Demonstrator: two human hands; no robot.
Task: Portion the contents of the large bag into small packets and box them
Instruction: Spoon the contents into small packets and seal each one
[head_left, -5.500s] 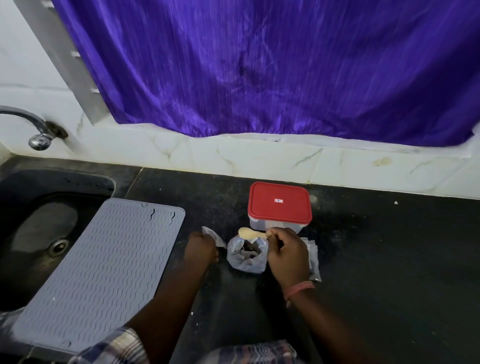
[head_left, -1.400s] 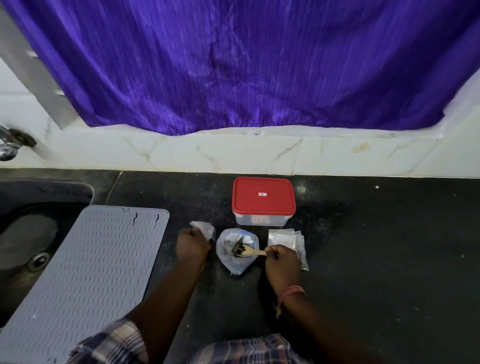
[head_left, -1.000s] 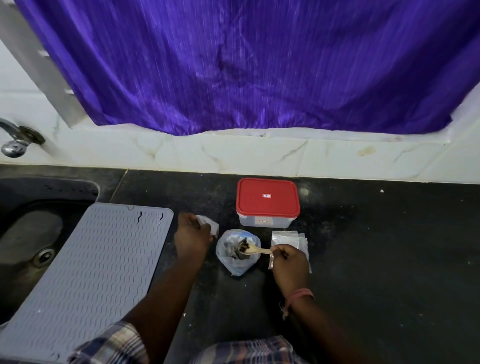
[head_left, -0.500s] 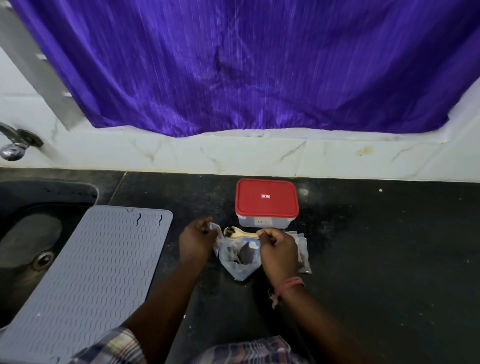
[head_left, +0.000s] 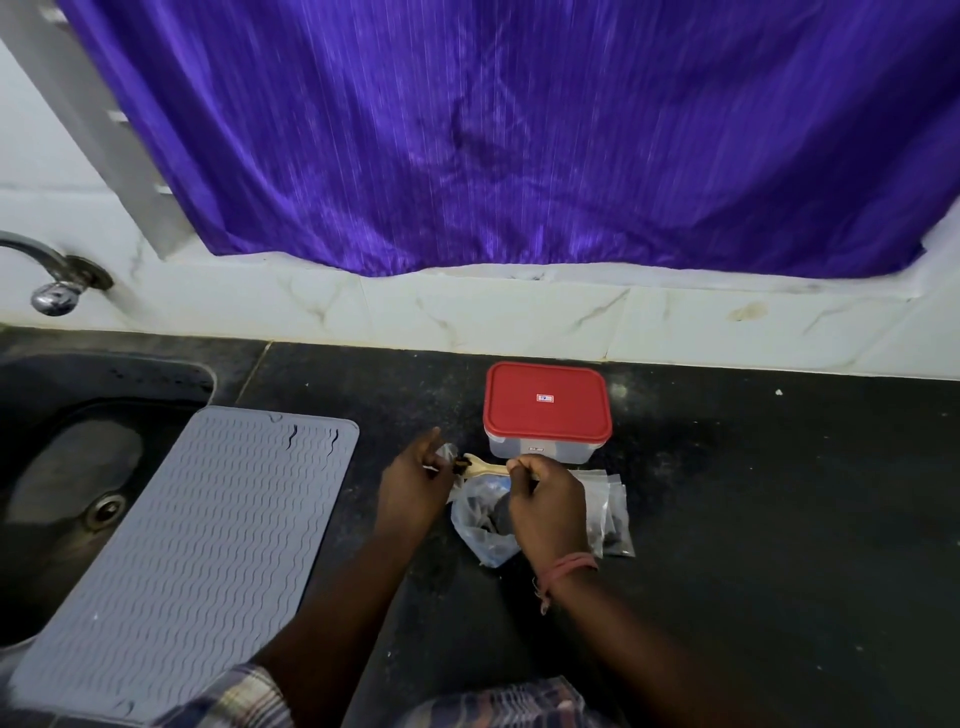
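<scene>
On the black counter the large clear bag (head_left: 480, 525) with dark contents lies between my hands. My right hand (head_left: 545, 501) grips a wooden spoon (head_left: 480, 466) by its handle, with the bowl pointing left and dark bits on it. The spoon's bowl is at the mouth of a small clear packet (head_left: 445, 453) that my left hand (head_left: 415, 480) pinches. A stack of small clear packets (head_left: 610, 512) lies to the right, partly behind my right hand. A clear box with a red lid (head_left: 545, 402), closed, stands just behind.
A grey ridged mat (head_left: 197, 545) lies to the left, partly over the dark sink (head_left: 57, 467). A tap (head_left: 54, 280) sticks out of the white tiled wall. A purple curtain (head_left: 519, 130) hangs behind the counter.
My right hand lifted the spoon out of the large bag and carried it left to the small packet. My left hand moved in closer to the bag.
</scene>
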